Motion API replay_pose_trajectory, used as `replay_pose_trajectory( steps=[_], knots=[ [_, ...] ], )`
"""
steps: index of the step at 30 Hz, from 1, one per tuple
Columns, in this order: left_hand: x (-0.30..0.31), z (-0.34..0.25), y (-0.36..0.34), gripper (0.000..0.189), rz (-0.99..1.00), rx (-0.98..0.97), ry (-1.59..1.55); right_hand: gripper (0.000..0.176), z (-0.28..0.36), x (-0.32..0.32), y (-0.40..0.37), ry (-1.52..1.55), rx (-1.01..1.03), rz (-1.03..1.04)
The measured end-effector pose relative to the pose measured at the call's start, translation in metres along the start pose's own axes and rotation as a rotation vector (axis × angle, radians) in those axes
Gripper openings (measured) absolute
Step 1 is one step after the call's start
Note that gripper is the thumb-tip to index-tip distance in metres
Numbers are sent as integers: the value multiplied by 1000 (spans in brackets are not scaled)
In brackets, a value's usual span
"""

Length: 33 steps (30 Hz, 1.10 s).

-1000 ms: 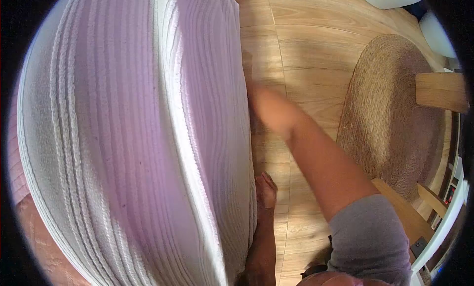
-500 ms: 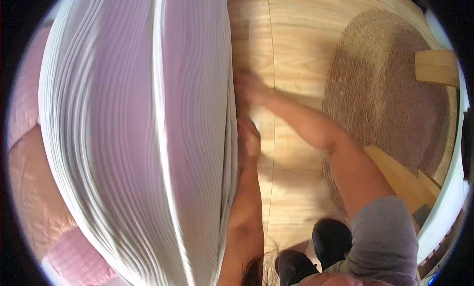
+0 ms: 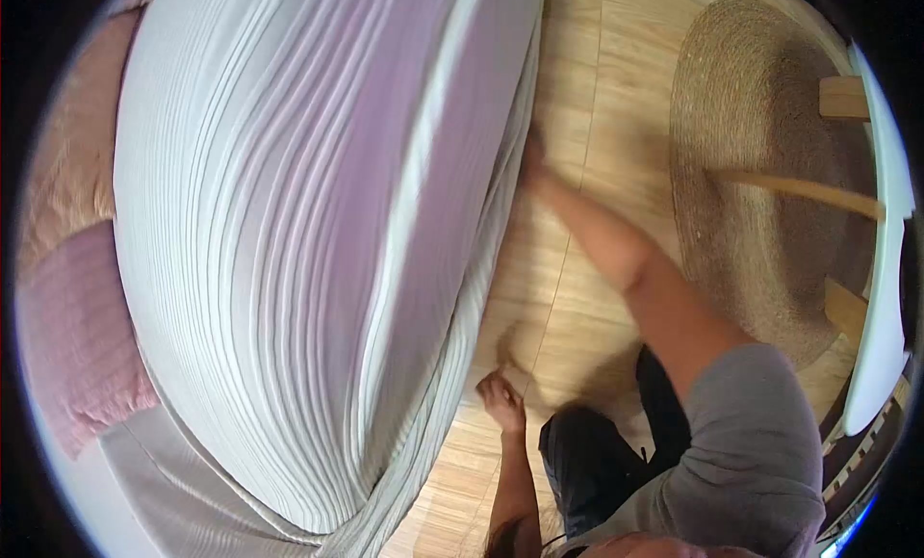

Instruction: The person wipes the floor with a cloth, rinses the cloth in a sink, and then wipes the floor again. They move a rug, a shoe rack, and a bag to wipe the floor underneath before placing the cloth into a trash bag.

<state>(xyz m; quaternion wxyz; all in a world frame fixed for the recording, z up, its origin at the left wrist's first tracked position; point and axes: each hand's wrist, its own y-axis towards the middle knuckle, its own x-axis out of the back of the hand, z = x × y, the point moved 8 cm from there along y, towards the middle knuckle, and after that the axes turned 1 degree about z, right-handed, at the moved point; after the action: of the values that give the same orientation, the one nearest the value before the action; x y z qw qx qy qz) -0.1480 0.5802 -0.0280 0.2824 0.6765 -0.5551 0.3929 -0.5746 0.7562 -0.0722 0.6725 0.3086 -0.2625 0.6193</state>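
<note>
A pleated white and pale lilac bedspread (image 3: 318,221) covers the bed, its ridged folds running lengthwise. At the bed's right side, my right hand (image 3: 534,158) is against the hanging edge of the bedspread. Its fingers are blurred and partly hidden, so their grip cannot be made out. My left hand (image 3: 502,402) hangs over the wooden floor, apart from the bedspread's lower edge. The fingers there are curled in, and nothing shows in them.
A mauve pillow (image 3: 82,337) and a tan pillow (image 3: 77,144) lie along the left side. Grey fabric (image 3: 192,481) spreads below the bedspread. Right of me, a round woven rug (image 3: 741,105) lies on the wood floor (image 3: 568,105) under a white piece of furniture (image 3: 881,337) with wooden legs.
My left hand has come away from the bedspread's edge and moved down toward my body. My right hand stays by that edge. The view has turned, and more grey fabric shows at lower left.
</note>
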Motion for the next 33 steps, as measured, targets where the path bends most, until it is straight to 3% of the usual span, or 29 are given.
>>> replay_pose_trajectory(
  steps=[4,7,10,13,14,16,17,19,21,22,23,24,26,28,31,33],
  knots=[
    [37,66,-56,36,-24,57,93,37,174,-94,-179,21,521,455],
    [46,87,-61,38,2,-36,50,39,194,-97,-277,63,772,561],
    [41,103,-59,38,112,-70,82,43,147,-55,-258,95,532,525],
    [37,116,-62,42,75,-208,100,46,47,20,-189,-361,-115,488],
    [39,115,-64,42,42,-230,142,48,-8,39,-191,-415,269,-162],
    [28,129,-66,43,38,-185,189,45,-71,106,-190,-459,-241,-254],
    [24,127,-64,43,41,-200,179,47,-80,122,-203,-711,-280,-259],
    [26,122,-65,44,-26,-228,115,41,-83,117,-211,-858,-286,-453],
    [32,118,-70,45,-38,-255,88,39,-31,84,-207,-455,81,-622],
    [32,115,-67,45,-14,-238,105,34,-16,53,-189,-133,-145,-371],
    [29,114,-64,45,4,-222,121,34,20,17,-186,-141,-135,-218],
    [27,113,-63,45,13,-240,117,36,78,6,-196,360,-99,-153],
    [21,123,-64,45,102,-158,123,37,140,-56,-229,148,102,111],
    [20,129,-68,45,95,-209,162,38,181,-104,-279,-130,335,311],
    [22,118,-65,44,29,-294,194,39,182,-122,-358,-492,612,404],
    [17,119,-66,44,65,-294,228,39,151,-83,-400,89,631,398]
  ],
)
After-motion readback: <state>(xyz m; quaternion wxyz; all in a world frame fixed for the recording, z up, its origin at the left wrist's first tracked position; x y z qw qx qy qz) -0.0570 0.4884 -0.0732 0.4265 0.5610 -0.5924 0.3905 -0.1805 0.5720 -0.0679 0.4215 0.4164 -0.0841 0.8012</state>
